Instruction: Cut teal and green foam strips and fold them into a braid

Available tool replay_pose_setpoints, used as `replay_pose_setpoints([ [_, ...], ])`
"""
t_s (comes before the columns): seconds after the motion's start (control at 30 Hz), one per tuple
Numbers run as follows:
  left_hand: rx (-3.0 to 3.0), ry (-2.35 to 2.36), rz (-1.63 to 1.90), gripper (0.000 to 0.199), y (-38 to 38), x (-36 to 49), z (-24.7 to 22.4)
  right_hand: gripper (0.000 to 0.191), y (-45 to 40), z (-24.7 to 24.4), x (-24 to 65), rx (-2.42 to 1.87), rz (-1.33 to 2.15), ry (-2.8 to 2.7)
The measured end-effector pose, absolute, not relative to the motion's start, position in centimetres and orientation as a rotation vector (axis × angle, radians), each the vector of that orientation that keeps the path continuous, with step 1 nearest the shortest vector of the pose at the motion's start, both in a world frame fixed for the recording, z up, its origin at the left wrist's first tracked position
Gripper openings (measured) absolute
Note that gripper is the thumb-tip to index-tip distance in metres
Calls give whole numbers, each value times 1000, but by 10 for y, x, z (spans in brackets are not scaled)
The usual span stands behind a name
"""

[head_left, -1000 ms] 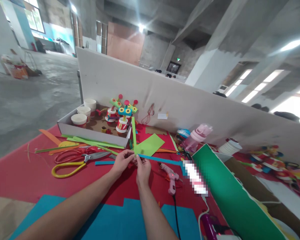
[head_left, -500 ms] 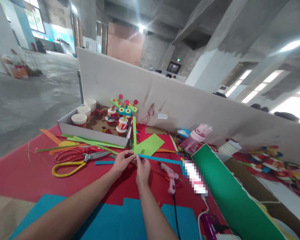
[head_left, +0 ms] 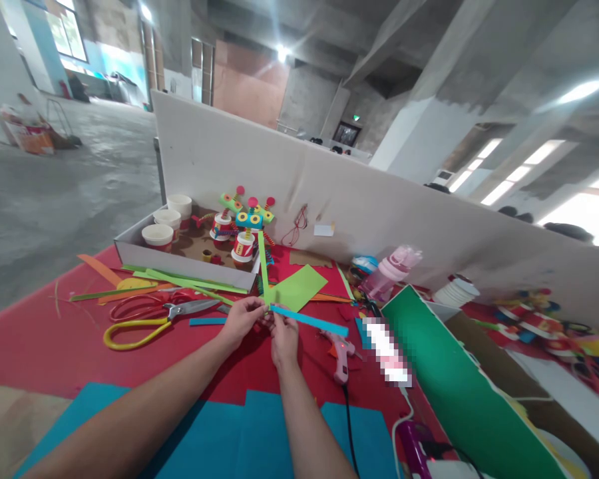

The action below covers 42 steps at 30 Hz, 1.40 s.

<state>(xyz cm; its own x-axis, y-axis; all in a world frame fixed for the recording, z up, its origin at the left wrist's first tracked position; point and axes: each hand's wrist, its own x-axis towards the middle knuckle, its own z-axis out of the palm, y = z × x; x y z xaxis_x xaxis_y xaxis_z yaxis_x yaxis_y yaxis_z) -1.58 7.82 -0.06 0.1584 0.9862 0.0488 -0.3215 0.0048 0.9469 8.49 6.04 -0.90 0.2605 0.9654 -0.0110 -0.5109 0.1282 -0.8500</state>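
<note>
My left hand [head_left: 243, 324] pinches the lower end of a green paper strip [head_left: 263, 266], which stands up and away from me. Right beside it, my right hand [head_left: 284, 340] is closed on the near end of a blue paper strip [head_left: 312, 320] stretching out to the right. The two strips meet at a corner between my fingertips; whether they are stuck together I cannot tell. A green paper sheet [head_left: 299, 287] lies just behind my hands. To the right, the far part of the blue strip passes above a pink glue gun [head_left: 343, 356].
Left of my hands lie yellow-handled scissors [head_left: 170, 319] and red-handled ones [head_left: 137, 304]. A shallow box [head_left: 190, 271] holds paper cups and cup figures. Blue sheets [head_left: 259, 426] cover the near table. A green board [head_left: 444, 366] and a pink bottle [head_left: 392, 269] stand right.
The blue strip's far end has swung toward me and a little left. The green strip's top leans slightly more to the left. Both hands stay pinched at the corner.
</note>
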Motion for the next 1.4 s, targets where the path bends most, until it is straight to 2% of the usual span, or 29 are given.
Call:
replay_pose_setpoints([
  [0.47,1026,887,1232,31,78,-15,-2,30,59,-12,85,-954,1141,-794],
  [0.73,1057,836,1162,31,77,-18,0,33,58,-13,89,-1099,939,-898],
  [1.0,1041,825,1200,25,75,-14,1,31,59,-8,87,-980,1069,-618],
  [1.4,1026,952,1175,30,75,-17,1,31,57,-7,85,-891,1205,-649],
])
